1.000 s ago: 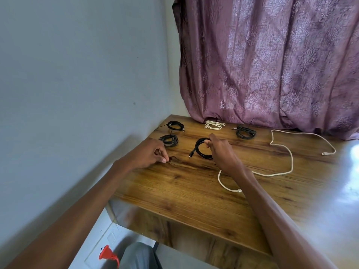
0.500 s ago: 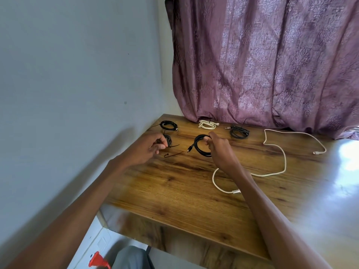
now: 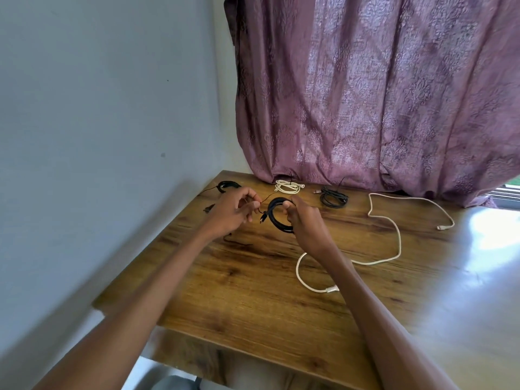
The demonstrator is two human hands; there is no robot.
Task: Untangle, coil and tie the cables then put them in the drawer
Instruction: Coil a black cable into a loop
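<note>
Two hands work just above the wooden table (image 3: 253,291): my right hand (image 3: 305,220) has fingers curled round a coiled black cable (image 3: 277,218), lifted clear of the top, while my left hand (image 3: 230,211) pinches a thin black tie (image 3: 266,197) running to the coil. To tie well, I'd keep the loops squeezed tight w/ the right, thread the tie thru the coil & cinch it. One loose white cable (image 3: 394,240) lies uncoiled nearby; no drawer in view

mauve patterned curtain (image 3: 380,94), pale wall (image 3: 98,108), perhaps a window (image 3: 510,192) far right.
</note>
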